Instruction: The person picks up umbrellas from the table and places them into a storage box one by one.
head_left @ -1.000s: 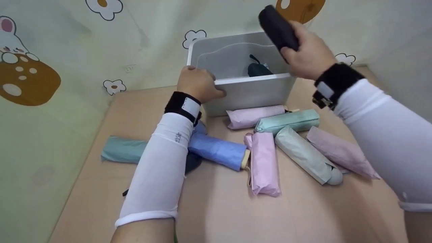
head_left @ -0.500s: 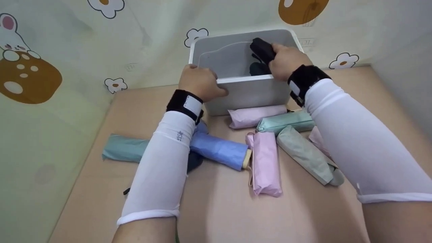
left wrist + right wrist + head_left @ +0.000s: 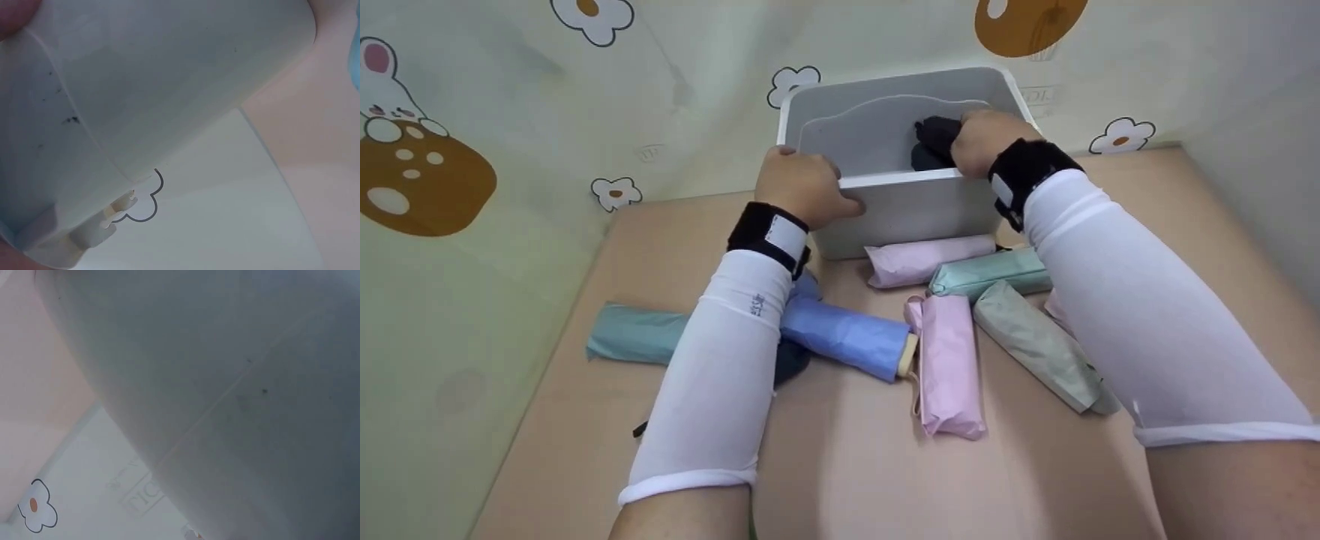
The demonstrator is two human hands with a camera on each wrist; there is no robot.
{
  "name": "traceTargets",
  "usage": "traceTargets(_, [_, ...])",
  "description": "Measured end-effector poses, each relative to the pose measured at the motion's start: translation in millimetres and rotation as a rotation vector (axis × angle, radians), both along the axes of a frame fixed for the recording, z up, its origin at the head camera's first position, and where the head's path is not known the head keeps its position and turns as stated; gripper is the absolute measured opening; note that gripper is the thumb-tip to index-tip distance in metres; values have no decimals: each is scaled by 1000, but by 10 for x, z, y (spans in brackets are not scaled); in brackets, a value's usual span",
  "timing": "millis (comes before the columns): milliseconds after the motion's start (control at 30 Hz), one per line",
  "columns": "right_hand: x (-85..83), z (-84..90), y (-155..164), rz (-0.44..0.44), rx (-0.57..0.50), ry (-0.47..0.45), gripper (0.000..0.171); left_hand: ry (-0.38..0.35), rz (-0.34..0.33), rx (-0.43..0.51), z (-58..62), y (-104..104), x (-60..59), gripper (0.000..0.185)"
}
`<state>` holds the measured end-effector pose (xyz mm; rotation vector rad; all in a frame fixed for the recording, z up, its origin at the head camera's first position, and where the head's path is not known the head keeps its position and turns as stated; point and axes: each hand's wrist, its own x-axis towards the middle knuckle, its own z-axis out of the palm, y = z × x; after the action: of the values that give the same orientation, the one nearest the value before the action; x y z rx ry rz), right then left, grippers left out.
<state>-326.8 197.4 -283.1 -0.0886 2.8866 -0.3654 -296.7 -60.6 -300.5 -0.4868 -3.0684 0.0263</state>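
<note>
Seen from the head view, a teal folded umbrella (image 3: 630,334) lies at the far left of the table (image 3: 847,480), at about nine o'clock from the middle of the scene, its right end hidden under the left sleeve (image 3: 720,375). Just right of that sleeve a blue folded umbrella (image 3: 847,337) lies slanted, its pale handle end pointing toward four o'clock; a dark folded one (image 3: 791,360) shows partly beneath it.

At twelve o'clock from the blue umbrella, the left hand (image 3: 802,184) grips the near-left rim of the white bin (image 3: 900,210), fingers curled over the edge. The left wrist view shows only the bin's (image 3: 169,84) outer wall up close.

In the middle, a pink folded umbrella (image 3: 949,364) lies pointing toward six o'clock. At its twelve o'clock another pink umbrella (image 3: 930,259) rests against the bin's front wall, and a mint one (image 3: 990,274) lies just right of that. A grey-green umbrella (image 3: 1039,345) slants toward five o'clock, partly under the right sleeve (image 3: 1140,322).

Inside the bin, at its right side, the right hand (image 3: 982,142) holds a black folded umbrella (image 3: 936,133), fingers wrapped round it, low between the walls. A dark teal umbrella (image 3: 922,157) lies just beneath it in the bin. The right wrist view shows only the bin's (image 3: 225,382) grey wall.
</note>
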Motion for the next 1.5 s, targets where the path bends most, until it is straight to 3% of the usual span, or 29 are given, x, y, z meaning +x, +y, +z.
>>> traceTargets(500, [-14, -3, -5, 40, 39, -24, 36, -8, 2, 0, -9, -4, -13, 47])
traceTargets(933, [50, -3, 10, 7, 3, -45, 54, -11, 0, 13, -11, -2, -9, 44])
traceTargets(1200, [94, 0, -4, -39, -30, -43, 50, -12, 3, 13, -1, 1, -13, 43])
traceTargets(1333, [161, -11, -5, -67, -83, 25, 48, -10, 12, 22, 2, 3, -5, 42])
traceTargets(1500, [270, -40, -2, -26, -182, 169, 45, -5, 8, 13, 0, -13, -1, 42])
